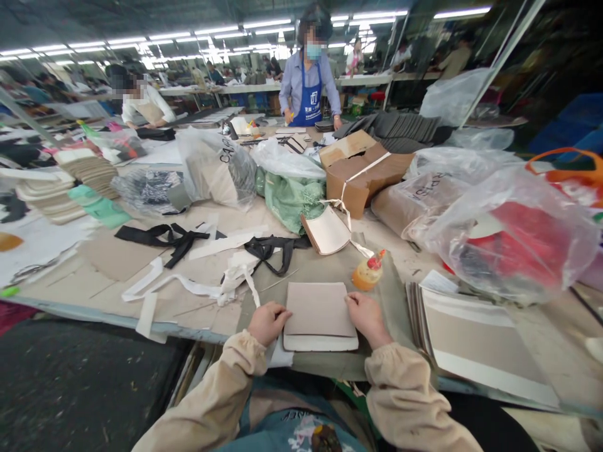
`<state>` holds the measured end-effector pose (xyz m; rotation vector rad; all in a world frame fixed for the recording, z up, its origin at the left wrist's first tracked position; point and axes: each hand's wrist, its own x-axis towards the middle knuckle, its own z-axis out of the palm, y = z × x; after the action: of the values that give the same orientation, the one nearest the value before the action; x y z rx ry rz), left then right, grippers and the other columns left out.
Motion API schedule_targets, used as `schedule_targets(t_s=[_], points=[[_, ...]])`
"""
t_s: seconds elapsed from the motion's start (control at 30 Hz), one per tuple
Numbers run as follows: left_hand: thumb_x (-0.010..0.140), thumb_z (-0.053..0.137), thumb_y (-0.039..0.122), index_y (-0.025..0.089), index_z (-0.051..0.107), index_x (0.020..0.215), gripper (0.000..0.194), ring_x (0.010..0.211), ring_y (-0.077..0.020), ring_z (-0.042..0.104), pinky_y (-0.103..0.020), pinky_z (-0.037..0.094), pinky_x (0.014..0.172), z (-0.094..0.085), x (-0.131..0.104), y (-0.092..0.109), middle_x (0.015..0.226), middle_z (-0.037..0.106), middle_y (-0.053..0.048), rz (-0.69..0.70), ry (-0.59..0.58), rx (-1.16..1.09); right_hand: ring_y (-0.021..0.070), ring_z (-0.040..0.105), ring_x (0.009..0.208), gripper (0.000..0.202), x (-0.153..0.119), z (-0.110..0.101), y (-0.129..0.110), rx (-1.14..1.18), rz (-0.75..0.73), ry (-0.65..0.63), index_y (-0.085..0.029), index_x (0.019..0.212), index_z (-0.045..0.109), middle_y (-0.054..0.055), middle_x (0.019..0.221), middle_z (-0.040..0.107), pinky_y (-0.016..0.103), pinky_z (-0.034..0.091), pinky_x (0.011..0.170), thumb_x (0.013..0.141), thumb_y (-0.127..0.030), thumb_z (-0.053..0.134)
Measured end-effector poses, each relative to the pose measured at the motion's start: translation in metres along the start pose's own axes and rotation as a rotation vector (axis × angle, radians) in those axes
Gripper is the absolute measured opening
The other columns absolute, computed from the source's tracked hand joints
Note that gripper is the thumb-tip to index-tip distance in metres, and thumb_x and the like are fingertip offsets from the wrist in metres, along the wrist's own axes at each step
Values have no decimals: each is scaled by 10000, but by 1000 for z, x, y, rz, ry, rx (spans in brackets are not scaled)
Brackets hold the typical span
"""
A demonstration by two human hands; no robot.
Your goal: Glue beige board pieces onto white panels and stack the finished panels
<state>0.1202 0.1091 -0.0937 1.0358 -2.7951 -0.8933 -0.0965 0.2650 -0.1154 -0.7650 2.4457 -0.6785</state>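
Note:
A folded beige piece (320, 309) with a pale lower strip lies flat on an olive-green sheet (391, 314) at the table's near edge. My left hand (269, 322) pinches its left edge between thumb and fingers. At its upper right edge, my right hand (368, 317) is closed on it in the same way. Just beyond the right hand stands a small orange and cream bottle with a red top (368, 272). A stack of curved pale pieces (330, 231) rests farther back, beside a white strap.
Large layered panels (480, 339) lie at the right. Behind are plastic bags (513, 232), a brown cardboard piece (365, 172) and a green bag (294, 198). Black straps (169, 238) and white strips (174, 282) lie left. A person in a blue apron (311, 88) stands across the table.

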Motion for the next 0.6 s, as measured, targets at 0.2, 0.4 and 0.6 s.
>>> schedule_targets(t_s=[0.2,0.4,0.6], points=[[773,587,347,182,678,736,192,714,-153,581,-243,402,636,0,4,3,743,639,-32,-97,-36,59,190,614,847,211,6,-5,-3,-55,32,-44,-209,877,693,35,885,688,255,402,693,826,-264,495],[762,601,358,187,674,730,189,716,-141,580,-235,388,636,1,5,6,750,640,-17,-189,-50,93,209,615,864,228,3,-3,-6,-97,55,-28,-219,910,688,50,895,683,273,411,709,834,-302,490],[756,598,365,198,656,703,184,738,-170,585,-253,376,627,-3,8,12,745,637,-20,-230,-88,158,217,625,826,237,3,-2,-9,-111,110,3,-175,876,668,73,830,682,282,417,683,821,-343,510]])
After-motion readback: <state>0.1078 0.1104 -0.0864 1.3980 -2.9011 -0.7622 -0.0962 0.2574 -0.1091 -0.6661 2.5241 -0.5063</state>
